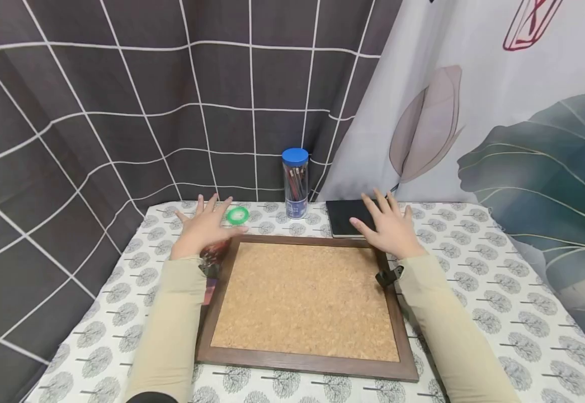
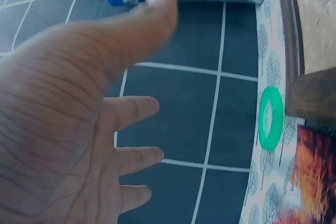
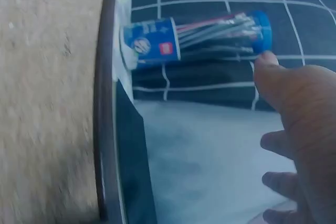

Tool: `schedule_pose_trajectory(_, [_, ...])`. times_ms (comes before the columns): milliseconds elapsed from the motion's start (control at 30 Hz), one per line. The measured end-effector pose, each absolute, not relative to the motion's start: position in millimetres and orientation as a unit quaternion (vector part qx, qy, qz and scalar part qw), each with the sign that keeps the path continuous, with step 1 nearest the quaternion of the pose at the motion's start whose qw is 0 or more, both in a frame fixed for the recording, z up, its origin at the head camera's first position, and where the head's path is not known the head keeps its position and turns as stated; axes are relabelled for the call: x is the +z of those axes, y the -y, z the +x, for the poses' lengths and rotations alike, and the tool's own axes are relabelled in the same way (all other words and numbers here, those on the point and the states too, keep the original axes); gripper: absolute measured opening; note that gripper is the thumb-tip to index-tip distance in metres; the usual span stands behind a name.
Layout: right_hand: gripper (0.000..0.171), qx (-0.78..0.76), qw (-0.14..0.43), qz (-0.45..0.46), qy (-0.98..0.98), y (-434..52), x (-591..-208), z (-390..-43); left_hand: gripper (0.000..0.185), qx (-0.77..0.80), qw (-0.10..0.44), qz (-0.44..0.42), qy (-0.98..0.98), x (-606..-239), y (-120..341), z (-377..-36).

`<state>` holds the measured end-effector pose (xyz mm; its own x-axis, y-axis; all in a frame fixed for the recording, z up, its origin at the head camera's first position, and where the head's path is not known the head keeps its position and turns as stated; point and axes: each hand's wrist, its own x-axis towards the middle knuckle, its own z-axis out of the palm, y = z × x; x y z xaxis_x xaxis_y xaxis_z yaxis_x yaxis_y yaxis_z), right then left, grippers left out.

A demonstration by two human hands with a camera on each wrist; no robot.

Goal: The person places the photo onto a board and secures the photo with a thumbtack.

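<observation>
Brown-framed rectangular cork board (image 1: 305, 299) is flanked at frame centre by left hand (image 1: 206, 226) and right hand (image 1: 388, 226), fingers spread, nothing gripped.

It looked like a makeshift home craft corner: a table (image 1: 473, 291) under a tree-print cloth, a cork board (image 1: 305, 302) on it, a pencil jar (image 1: 295, 183) behind the board, hung fabric backdrops (image 1: 121, 101) behind that.

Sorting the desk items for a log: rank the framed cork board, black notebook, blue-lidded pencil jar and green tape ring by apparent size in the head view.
1. Wooden-framed cork board
2. Black notebook
3. Blue-lidded clear pencil jar
4. Green tape ring
</observation>
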<state>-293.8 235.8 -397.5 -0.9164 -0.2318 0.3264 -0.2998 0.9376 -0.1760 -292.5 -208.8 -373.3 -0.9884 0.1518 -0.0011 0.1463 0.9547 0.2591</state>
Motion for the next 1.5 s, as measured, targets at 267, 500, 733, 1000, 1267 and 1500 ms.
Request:
schedule_pose_trajectory(267, [0.047,0.243,0.131,0.127,0.953,-287,-415,-293,0.081,0.240,0.035,0.089,-0.966,-395,238,-305])
schedule_pose_trajectory(500, [0.037,0.279,0.040,0.128,0.951,-327,-455,-306,0.071,0.332,0.052,0.038,-0.941,-414,259,-311])
schedule_pose_trajectory(733, [0.019,0.330,0.049,0.150,0.931,-338,-475,-306,0.075,0.427,0.045,-0.001,-0.903,-435,276,-317])
schedule_pose_trajectory(1000, [0.010,0.334,0.026,0.174,0.926,-338,-481,-307,0.069,0.432,0.082,-0.007,-0.898,-441,278,-316])
schedule_pose_trajectory(1267, [0.010,0.335,0.038,0.178,0.924,-337,-481,-308,0.036,0.354,0.040,0.010,-0.934,-434,285,-312])
schedule_pose_trajectory(1500, [0.010,0.331,0.061,0.183,0.924,-334,-480,-304,0.029,0.328,-0.020,0.004,-0.944,-428,289,-313])
